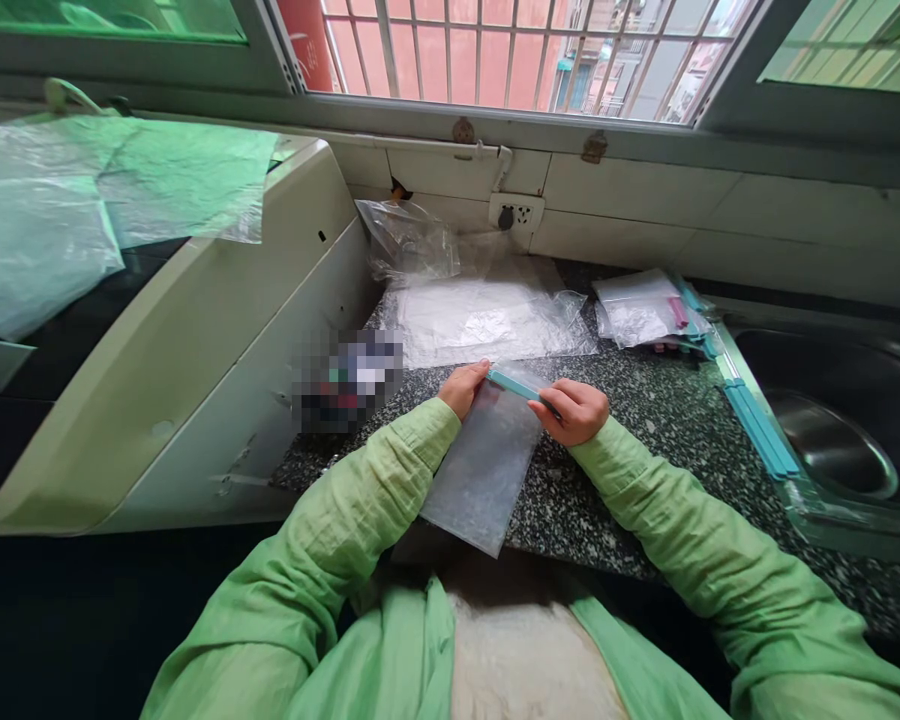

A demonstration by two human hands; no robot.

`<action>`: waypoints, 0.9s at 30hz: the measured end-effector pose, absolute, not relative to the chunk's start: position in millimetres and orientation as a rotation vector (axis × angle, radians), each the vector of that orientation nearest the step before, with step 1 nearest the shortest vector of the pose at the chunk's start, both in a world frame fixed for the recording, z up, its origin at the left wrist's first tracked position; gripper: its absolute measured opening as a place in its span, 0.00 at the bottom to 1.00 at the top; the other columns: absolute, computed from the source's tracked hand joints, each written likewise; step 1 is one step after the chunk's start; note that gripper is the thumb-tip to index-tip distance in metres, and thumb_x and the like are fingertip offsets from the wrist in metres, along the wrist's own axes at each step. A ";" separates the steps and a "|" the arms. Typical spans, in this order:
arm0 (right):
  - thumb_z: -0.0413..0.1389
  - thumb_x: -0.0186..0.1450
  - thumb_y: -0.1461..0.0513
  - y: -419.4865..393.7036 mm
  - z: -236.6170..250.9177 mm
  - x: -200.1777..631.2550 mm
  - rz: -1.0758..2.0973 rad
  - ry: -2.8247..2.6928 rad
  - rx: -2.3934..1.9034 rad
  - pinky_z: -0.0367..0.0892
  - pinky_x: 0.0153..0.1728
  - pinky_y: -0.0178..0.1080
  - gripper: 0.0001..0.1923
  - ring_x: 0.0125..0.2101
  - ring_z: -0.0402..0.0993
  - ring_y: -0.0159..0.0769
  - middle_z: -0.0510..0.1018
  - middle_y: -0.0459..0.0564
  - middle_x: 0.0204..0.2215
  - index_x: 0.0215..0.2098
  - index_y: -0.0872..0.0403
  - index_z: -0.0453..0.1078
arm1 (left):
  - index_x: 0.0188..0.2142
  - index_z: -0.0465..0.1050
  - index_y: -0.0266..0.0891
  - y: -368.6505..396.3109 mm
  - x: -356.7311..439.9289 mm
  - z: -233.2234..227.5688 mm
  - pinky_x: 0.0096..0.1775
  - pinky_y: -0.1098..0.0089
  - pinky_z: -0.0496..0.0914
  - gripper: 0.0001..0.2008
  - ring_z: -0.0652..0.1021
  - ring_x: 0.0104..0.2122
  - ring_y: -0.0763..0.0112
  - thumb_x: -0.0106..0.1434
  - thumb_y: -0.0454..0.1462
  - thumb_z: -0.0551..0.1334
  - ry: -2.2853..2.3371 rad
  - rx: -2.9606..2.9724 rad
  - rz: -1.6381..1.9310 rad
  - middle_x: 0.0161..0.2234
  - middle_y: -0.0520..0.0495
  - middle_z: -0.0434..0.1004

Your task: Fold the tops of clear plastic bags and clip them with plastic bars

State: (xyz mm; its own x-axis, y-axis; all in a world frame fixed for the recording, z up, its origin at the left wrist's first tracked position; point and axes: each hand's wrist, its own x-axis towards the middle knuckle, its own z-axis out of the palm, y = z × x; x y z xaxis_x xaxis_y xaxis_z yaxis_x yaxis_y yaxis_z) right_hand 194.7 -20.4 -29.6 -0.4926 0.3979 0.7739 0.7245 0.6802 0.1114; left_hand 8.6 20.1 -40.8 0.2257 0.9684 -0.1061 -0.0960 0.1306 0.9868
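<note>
A clear plastic bag [480, 470] hangs from my two hands over the front edge of the speckled counter. Along its top edge runs a narrow teal strip [516, 383]. My left hand [465, 388] is closed, pinching the bag's upper corner at the strip's left end. Closed around the strip's right end is my right hand [576, 410], its thumb and fingers pressed together on it. Whether the strip is clipped on the bag or lies inside it, I cannot tell.
Flat clear bags [487, 315] lie at the counter's back, before a wall socket [516, 212]. To the right are packed bags [637, 305], several loose teal strips [761, 430] and a sink [832, 440]. A large cream-coloured machine [217, 330] stands left, beside a blurred patch.
</note>
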 end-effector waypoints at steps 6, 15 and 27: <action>0.54 0.58 0.60 -20.5 -28.5 194.6 -0.571 -2.131 -0.868 0.55 0.21 0.31 0.10 0.18 0.60 0.26 0.68 0.45 0.15 0.22 0.56 0.68 | 0.17 0.65 0.36 19.3 7.7 -34.1 0.34 0.71 0.62 0.20 0.66 0.25 0.73 0.52 0.50 0.55 1.091 1.302 1.024 0.19 0.51 0.67; 0.53 0.58 0.58 -20.6 -27.8 195.5 -0.571 -2.110 -0.894 0.55 0.21 0.31 0.10 0.19 0.61 0.26 0.69 0.45 0.16 0.23 0.55 0.68 | 0.15 0.64 0.36 17.6 10.9 -26.3 0.28 0.73 0.60 0.21 0.63 0.20 0.76 0.55 0.48 0.54 1.076 1.348 0.987 0.15 0.53 0.62; 0.55 0.57 0.58 -20.5 -22.3 196.1 -0.566 -2.083 -0.872 0.58 0.22 0.30 0.08 0.19 0.63 0.26 0.71 0.45 0.17 0.24 0.55 0.68 | 0.18 0.68 0.34 21.0 8.8 -37.2 0.26 0.74 0.58 0.20 0.61 0.18 0.77 0.59 0.44 0.50 1.119 1.397 0.974 0.14 0.54 0.61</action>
